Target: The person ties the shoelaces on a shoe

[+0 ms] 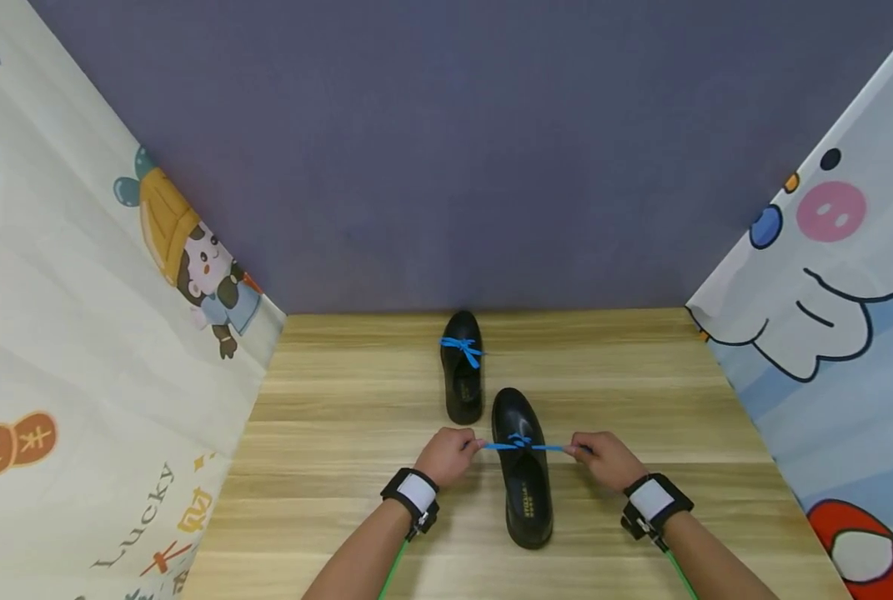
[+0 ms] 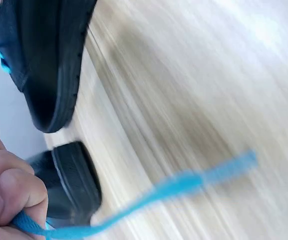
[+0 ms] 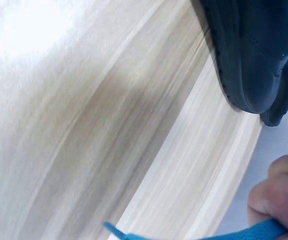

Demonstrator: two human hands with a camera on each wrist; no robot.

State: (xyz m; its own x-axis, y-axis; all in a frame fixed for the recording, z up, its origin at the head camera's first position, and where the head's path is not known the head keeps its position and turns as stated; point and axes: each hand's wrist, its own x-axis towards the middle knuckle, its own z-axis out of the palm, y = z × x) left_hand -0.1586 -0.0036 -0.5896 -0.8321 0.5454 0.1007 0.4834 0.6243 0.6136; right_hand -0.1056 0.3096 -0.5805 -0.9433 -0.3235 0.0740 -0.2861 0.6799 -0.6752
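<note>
A black leather shoe (image 1: pixel 527 492) stands on the wood-grain surface between my two hands, toe pointing away. Its blue shoelace (image 1: pixel 519 439) is crossed over the front, with both ends drawn out straight to the sides. My left hand (image 1: pixel 449 455) pinches one end on the shoe's left; its loose tail (image 2: pixel 178 184) hangs past the curled fingers in the left wrist view. On the other side my right hand (image 1: pixel 605 459) grips the opposite end, whose tip (image 3: pixel 115 230) trails below the fingers in the right wrist view.
A second black shoe (image 1: pixel 464 396) with a blue lace bow (image 1: pixel 463 346) stands farther back, left of the first. Behind it rises a dark grey-blue wall (image 1: pixel 484 167). Printed cartoon sheets border the wood-grain surface (image 1: pixel 626 358) at left and right.
</note>
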